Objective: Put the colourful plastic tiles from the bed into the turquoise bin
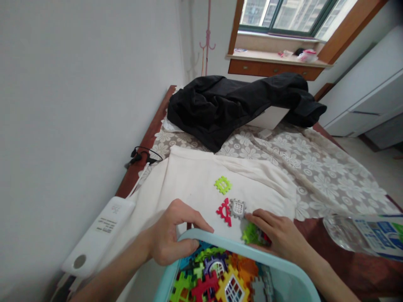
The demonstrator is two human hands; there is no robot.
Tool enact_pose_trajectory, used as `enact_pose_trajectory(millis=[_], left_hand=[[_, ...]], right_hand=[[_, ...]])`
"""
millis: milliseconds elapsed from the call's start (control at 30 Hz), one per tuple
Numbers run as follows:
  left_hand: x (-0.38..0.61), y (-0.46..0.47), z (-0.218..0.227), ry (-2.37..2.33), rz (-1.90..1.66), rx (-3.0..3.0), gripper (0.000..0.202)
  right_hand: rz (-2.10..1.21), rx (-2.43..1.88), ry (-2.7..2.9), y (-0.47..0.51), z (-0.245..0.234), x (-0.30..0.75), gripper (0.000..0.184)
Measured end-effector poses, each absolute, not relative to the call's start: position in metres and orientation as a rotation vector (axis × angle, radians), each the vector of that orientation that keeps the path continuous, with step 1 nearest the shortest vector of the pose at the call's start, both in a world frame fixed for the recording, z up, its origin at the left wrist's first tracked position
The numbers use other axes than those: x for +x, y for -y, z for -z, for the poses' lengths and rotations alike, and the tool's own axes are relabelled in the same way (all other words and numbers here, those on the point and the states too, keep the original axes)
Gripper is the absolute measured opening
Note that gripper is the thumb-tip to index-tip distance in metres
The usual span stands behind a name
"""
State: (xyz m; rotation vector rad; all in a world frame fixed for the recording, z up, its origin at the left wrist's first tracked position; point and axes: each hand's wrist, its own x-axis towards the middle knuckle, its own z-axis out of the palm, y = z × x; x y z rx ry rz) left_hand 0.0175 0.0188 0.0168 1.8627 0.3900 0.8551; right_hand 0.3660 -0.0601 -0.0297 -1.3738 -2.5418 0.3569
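Note:
My left hand (176, 233) grips the far rim of a light blue plastic bin (220, 239), thumb inside and fingers over the edge. Interlocking plastic building pieces (217, 272) in many colours fill the bin. Just beyond the rim, my right hand (277, 235) is closed around several building pieces, green (251, 233) and red, partly hidden by its fingers. Its fingertips come up to a grey window piece (238, 208) on the white cloth (195, 176). A red triangular piece (224, 212) lies against the grey one, and a lime green square piece (223, 185) lies farther back.
A clear plastic bottle (362, 235) with a label lies at the right. On the left, a white power strip (100, 235) with cables runs along the wall. Black clothing (226, 105) is heaped across the far side of the flower-patterned bedspread (333, 176).

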Motion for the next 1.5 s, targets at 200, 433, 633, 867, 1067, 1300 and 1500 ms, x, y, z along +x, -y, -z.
enact_pose_trajectory(millis=[200,433,633,867,1067,1300,1500], left_hand=[[0.018,-0.019,-0.015,-0.372,-0.897,1.857,0.034],[0.018,-0.018,-0.015,-0.406,-0.868,1.822,0.034],[0.018,-0.019,-0.014,-0.433,-0.850,1.817,0.034],[0.021,-0.019,-0.021,-0.439,-0.839,1.798,0.034],[0.021,-0.019,-0.026,-0.444,-0.813,1.790,0.032],[0.020,-0.019,-0.026,-0.489,-0.751,1.793,0.032],[0.020,-0.019,-0.024,-0.492,-0.740,1.774,0.033]], right_hand=[[-0.282,-1.412,2.404,0.077,0.057,0.366,0.041],[-0.431,-1.259,2.322,0.069,0.051,0.372,0.038],[-0.516,-1.269,2.402,0.026,0.030,0.344,0.041],[-0.490,-1.360,2.499,0.025,0.033,0.322,0.042],[-0.633,-1.207,2.390,0.030,0.032,0.330,0.023],[-0.755,-1.113,2.554,0.007,0.010,0.318,0.046],[-0.769,-1.170,2.649,-0.003,-0.004,0.301,0.052]])
